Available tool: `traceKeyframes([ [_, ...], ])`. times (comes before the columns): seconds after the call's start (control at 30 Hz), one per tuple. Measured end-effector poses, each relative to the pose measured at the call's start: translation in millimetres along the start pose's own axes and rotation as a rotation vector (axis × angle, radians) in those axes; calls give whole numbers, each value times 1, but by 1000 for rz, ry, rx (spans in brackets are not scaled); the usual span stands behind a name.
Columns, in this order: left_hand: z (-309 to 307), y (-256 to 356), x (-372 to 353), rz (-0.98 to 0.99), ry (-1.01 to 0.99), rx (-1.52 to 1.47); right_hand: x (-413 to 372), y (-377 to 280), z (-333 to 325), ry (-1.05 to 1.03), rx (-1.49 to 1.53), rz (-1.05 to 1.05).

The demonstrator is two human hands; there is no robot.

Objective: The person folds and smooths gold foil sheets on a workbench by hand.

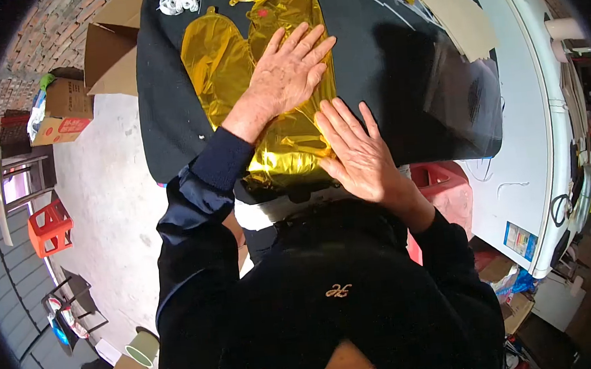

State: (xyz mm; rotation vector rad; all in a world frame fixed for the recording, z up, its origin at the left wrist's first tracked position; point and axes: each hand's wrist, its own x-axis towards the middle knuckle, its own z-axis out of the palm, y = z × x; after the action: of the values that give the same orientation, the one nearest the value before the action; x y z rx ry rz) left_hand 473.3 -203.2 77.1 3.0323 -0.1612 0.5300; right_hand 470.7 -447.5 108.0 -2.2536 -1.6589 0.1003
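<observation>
Both palms flat on gold foil, the left hand farther out

The flat gold foil balloon (291, 133) lies on the dark cloth-covered bench (169, 125), directly in front of the person, its long axis running away from the body and its near end at the bench edge. Its far end parts into two rounded lobes, the left one tipped with a small tab, the other bearing a red mark.

The left hand (284, 81) reaches across from the left and lies over the upper middle of the right-hand lobe, fingers pointing away and to the right. The right hand (362, 162) is closer to the body, along the balloon's right border, so it is the nearer of the two to the shiny near end; its thumb and fingertips overlap the foil while most of the palm lies outside it.

Each grip is wide: fingers are extended, nothing is pinched, and the left palm appears to rest on the foil. How firmly either hand presses cannot be told
</observation>
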Motion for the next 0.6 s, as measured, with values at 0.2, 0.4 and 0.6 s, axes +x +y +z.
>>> traceKeyframes([
  [0.2, 6, -2, -2, 20, 43, 21, -36, -19, -4, 11, 140, -43],
  [0.4, 11, -4, -2, 25, 39, 41, -68, -17, 2, 158, 326, -168],
  [0.6, 14, -6, -1, 25, 15, 96, -73, -22, 6, 268, 485, 398],
])
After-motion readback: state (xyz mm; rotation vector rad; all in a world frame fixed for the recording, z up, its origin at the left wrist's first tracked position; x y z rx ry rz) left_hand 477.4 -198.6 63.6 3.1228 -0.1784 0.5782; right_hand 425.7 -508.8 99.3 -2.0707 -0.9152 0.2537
